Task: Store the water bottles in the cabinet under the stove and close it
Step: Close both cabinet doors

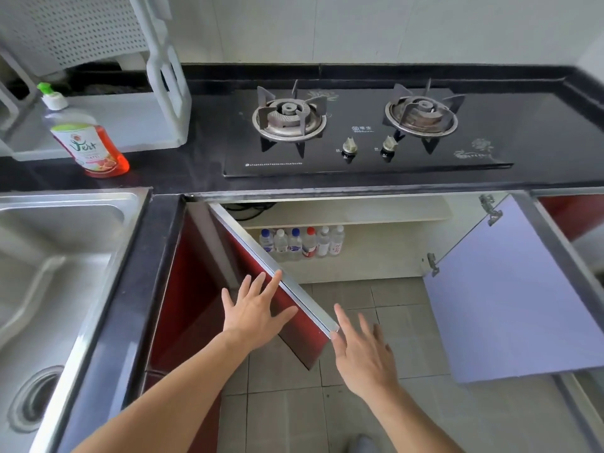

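I see 6 water bottles (302,242) lined up on the lower cabinet shelf (359,266) under the stove (359,132). Left hand (255,312) flat, fingers spread, on the red left door (294,308), part-open. Right hand (362,351) open, empty, beside its edge. Right door (510,295) wide open.

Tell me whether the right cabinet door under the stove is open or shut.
Open. The right door is swung wide, its pale inner face and hinges showing, and the row of water bottles inside the cabinet is in plain view.
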